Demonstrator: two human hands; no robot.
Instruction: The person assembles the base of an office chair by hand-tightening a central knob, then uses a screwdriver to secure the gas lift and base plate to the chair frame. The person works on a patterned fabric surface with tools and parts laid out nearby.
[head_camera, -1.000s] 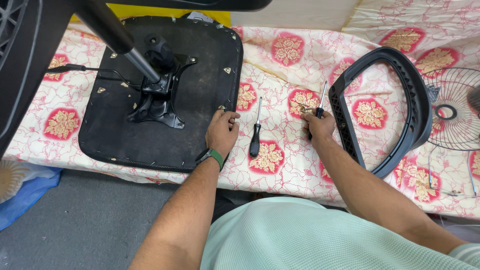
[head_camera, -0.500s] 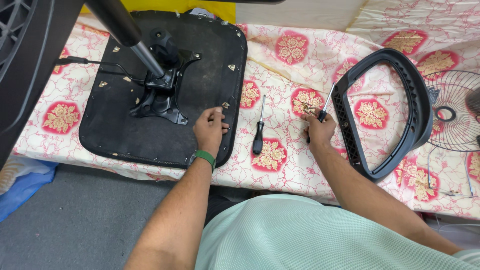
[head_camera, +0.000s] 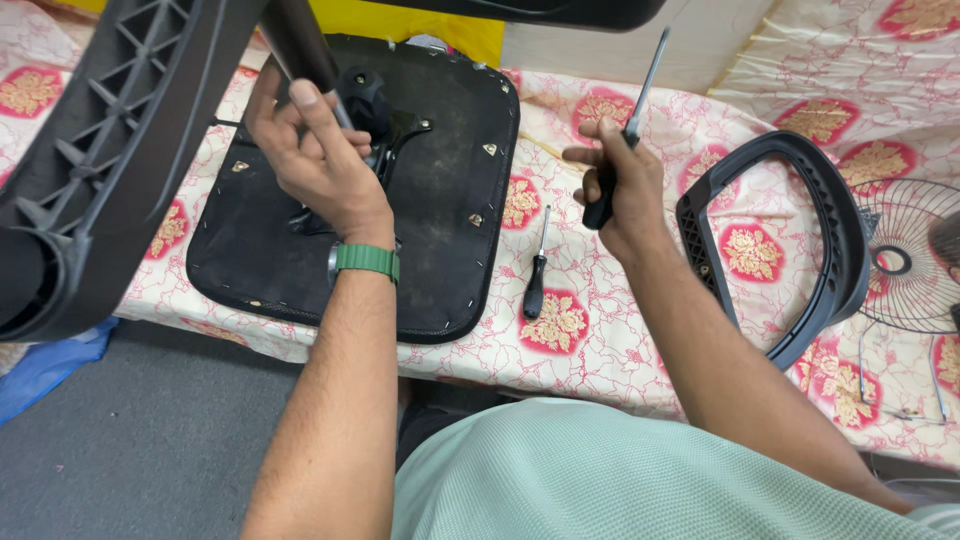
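An upturned black chair seat (head_camera: 440, 200) lies on the patterned cloth with its metal mechanism and gas-lift column (head_camera: 300, 45) rising toward me. My left hand (head_camera: 315, 160), with a green band at the wrist, wraps its fingers around the lower part of that column. My right hand (head_camera: 615, 185) is lifted above the cloth and grips a black-handled screwdriver (head_camera: 640, 85), its shaft pointing up and away. A second, smaller screwdriver (head_camera: 537, 275) lies on the cloth between my arms, just right of the seat's edge.
A black star-shaped chair base (head_camera: 110, 150) looms at the upper left, close to the camera. A curved black armrest frame (head_camera: 830, 250) lies right of my right hand. A wire fan guard (head_camera: 915, 255) sits at the far right. Grey floor (head_camera: 130, 440) and blue plastic show bottom left.
My left hand left the seat's near edge and went up to grasp the column. My right hand rose from the cloth with a screwdriver in it. The view moved closer.
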